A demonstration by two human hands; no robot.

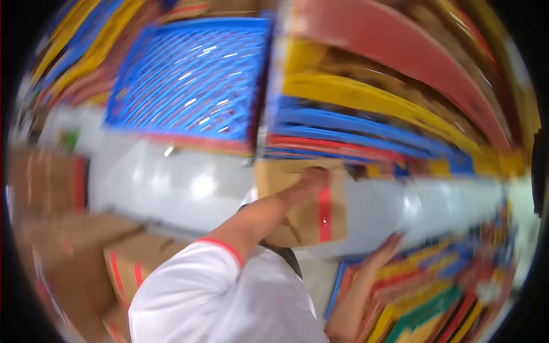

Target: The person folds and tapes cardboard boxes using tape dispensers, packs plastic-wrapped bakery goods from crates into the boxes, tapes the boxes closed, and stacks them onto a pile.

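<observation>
A brown cardboard box (303,220) with a strip of red tape is in front of my body, near the middle of the view. My left hand (314,178) reaches across the box and grips it near its far edge, beside the red tape; the fingers are blurred. My right hand (392,243) is off to the right of the box, apart from it, with its fingers stretched out and nothing visible in them.
A blue slatted plastic crate or pallet (189,80) is at the upper left. Blue, yellow and red shelf-like layers (372,94) fill the upper right. More cardboard boxes (128,266) lie at the lower left, coloured stacks (429,286) at the lower right. Between them runs a shiny grey floor (189,180).
</observation>
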